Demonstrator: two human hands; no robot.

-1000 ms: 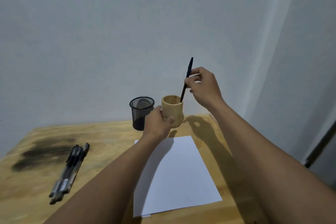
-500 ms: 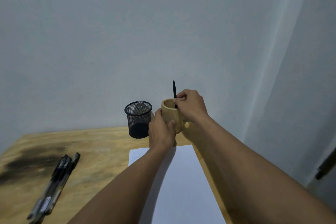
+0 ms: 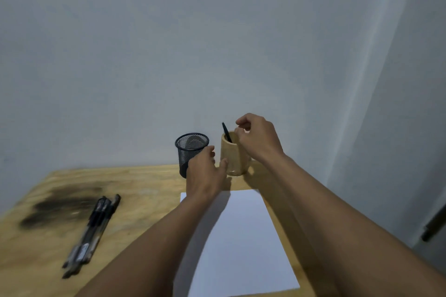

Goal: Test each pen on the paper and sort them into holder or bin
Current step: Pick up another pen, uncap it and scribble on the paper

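A plain pale grey wall [image 3: 169, 43] fills most of my feed, and below it sits a light wooden tabletop [image 3: 149, 181] whose near and left edges are cut off by the frame. A dark sooty smudge [image 3: 60, 207] stains the left part of the wood. Beside it lies a bunch of black-capped pens with clear barrels [image 3: 93, 231], so blurred that I cannot count them or read their labels. A white sheet of paper [image 3: 246, 236] lies in the middle, with its left side hidden under the person's forearm; I can make out no marks on the part that shows. At the far edge stands a black wire-mesh cup [image 3: 190, 149], and just to its right a tan wooden cylindrical holder [image 3: 233, 159]. A slim black pen [image 3: 226, 132] stands in the holder, leaning left, with only its top showing above the rim. The left hand [image 3: 205, 173] is spread with its fingers fairly straight, covering the lower right of the mesh cup, and its thumb reaches to the holder's wall. The right hand [image 3: 258, 137] hovers over the holder's right rim with its fingers loosely curled, gripping nothing I can see, just apart from the pen. At the right border a dark bar-shaped object [image 3: 434, 222] is cut off, and I cannot identify it.
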